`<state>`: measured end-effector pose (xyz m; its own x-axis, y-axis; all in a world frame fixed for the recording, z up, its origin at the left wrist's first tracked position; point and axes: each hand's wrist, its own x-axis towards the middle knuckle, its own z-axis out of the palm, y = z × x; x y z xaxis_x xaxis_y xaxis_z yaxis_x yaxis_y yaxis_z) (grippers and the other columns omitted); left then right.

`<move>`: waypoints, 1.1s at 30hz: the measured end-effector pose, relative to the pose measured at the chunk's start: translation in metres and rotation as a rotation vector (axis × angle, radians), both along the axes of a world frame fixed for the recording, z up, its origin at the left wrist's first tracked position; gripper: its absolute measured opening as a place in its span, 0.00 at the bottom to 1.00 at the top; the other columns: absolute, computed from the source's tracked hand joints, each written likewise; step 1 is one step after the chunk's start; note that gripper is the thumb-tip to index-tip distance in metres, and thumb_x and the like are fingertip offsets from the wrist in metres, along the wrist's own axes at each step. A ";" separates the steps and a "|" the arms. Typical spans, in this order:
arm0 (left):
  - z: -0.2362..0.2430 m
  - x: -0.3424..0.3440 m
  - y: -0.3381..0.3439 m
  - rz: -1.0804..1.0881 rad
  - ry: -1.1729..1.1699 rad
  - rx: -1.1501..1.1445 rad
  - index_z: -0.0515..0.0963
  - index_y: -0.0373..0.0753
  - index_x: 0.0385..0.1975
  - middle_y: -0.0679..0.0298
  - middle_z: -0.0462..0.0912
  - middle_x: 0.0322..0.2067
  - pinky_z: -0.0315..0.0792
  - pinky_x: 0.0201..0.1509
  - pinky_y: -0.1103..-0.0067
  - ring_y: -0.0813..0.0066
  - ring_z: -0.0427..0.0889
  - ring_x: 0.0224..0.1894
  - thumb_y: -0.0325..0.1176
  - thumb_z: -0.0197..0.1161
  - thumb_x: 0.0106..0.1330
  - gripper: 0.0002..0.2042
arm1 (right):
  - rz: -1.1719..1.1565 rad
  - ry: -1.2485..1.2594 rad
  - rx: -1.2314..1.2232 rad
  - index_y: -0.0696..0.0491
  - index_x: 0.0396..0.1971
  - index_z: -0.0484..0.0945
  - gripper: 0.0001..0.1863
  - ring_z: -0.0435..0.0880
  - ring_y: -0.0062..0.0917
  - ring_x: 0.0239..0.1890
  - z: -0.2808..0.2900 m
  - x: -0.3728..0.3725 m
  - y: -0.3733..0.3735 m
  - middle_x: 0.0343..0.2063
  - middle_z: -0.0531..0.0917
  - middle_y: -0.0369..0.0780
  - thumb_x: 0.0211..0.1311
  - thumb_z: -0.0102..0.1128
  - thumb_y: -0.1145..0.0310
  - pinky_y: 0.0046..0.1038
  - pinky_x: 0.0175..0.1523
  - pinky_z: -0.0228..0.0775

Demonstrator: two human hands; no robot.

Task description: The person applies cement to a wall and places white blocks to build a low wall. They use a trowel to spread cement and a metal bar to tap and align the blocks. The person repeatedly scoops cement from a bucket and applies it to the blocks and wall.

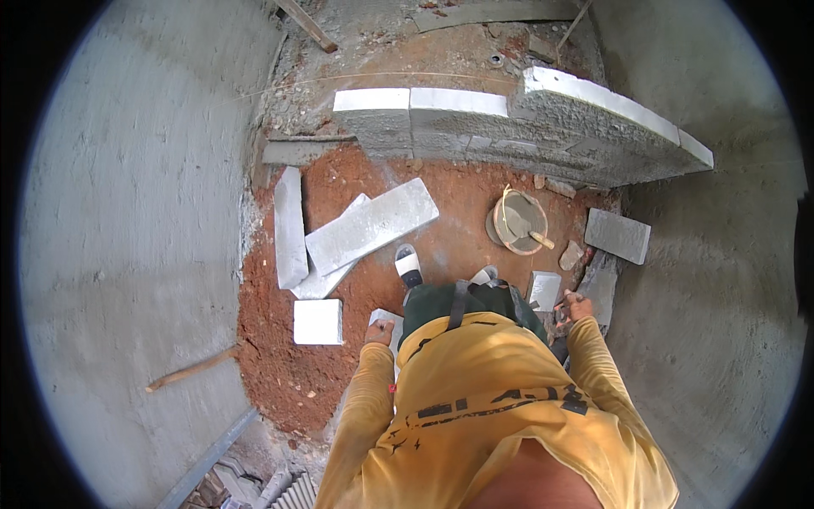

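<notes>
My left hand (379,332) is closed at the edge of a pale lightweight block (387,319) beside my left leg; part of that block is hidden by my body. On the other side, my right hand (579,306) has its fingers curled around something small with orange and dark parts, too small to name. Just beyond those fingers stands another pale block (544,290), close to my right leg. A bucket (493,227) of grey mortar, with a wooden-handled trowel (541,240) in it, sits on the red soil ahead.
A low block wall (483,127) crosses ahead, under a stretched string. Long blocks (373,225) lie crossed at the left, near a square block (318,322). Another block (617,236) lies by the right plastered wall (704,339). A wooden stick (193,368) leans at the left wall.
</notes>
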<state>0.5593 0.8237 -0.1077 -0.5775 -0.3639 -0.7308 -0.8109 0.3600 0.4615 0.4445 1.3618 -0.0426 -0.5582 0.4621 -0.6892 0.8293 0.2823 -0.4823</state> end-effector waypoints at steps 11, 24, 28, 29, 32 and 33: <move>-0.015 -0.036 -0.116 0.220 0.126 -0.038 0.80 0.35 0.32 0.56 0.83 0.29 0.73 0.44 0.70 0.64 0.82 0.35 0.44 0.64 0.61 0.15 | 0.047 -0.014 -0.092 0.59 0.39 0.81 0.21 0.85 0.30 0.28 -0.040 -0.027 -0.064 0.30 0.84 0.42 0.58 0.64 0.55 0.32 0.28 0.75; -0.020 -0.019 -0.130 0.167 0.043 0.044 0.80 0.34 0.35 0.53 0.83 0.31 0.73 0.45 0.69 0.60 0.82 0.36 0.48 0.61 0.60 0.20 | 0.196 -0.018 -0.032 0.64 0.43 0.78 0.25 0.84 0.33 0.27 0.003 -0.052 -0.120 0.31 0.83 0.44 0.58 0.63 0.55 0.31 0.29 0.75; -0.024 -0.001 -0.149 0.206 0.062 0.028 0.79 0.34 0.28 0.64 0.81 0.24 0.72 0.38 0.75 0.76 0.76 0.29 0.44 0.64 0.60 0.16 | 0.196 -0.054 0.003 0.63 0.43 0.78 0.25 0.84 0.32 0.30 0.006 -0.052 -0.140 0.33 0.84 0.46 0.59 0.62 0.53 0.32 0.30 0.74; -0.025 0.000 -0.156 0.213 0.091 0.023 0.78 0.34 0.28 0.64 0.81 0.24 0.73 0.36 0.75 0.76 0.76 0.28 0.44 0.64 0.60 0.16 | 0.208 -0.051 -0.003 0.63 0.44 0.78 0.25 0.85 0.32 0.32 0.005 -0.050 -0.145 0.34 0.84 0.46 0.60 0.62 0.54 0.31 0.33 0.75; -0.029 -0.003 -0.178 0.157 0.069 0.007 0.78 0.34 0.28 0.64 0.79 0.24 0.73 0.32 0.75 0.76 0.76 0.25 0.44 0.65 0.60 0.16 | 0.163 -0.064 -0.057 0.60 0.42 0.80 0.23 0.82 0.25 0.27 -0.001 -0.045 -0.154 0.28 0.84 0.41 0.58 0.63 0.54 0.29 0.38 0.74; -0.029 -0.007 -0.185 0.152 0.107 0.010 0.78 0.34 0.29 0.64 0.79 0.24 0.74 0.31 0.75 0.76 0.76 0.24 0.44 0.65 0.61 0.16 | 0.220 -0.076 0.016 0.60 0.42 0.81 0.25 0.84 0.31 0.32 -0.002 -0.043 -0.156 0.30 0.84 0.44 0.57 0.62 0.52 0.32 0.43 0.73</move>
<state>0.5525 0.6389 -0.1371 -0.5912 -0.4462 -0.6718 -0.8015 0.2321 0.5511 0.4019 1.2056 -0.0448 -0.5934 0.3465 -0.7265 0.7807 0.4676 -0.4146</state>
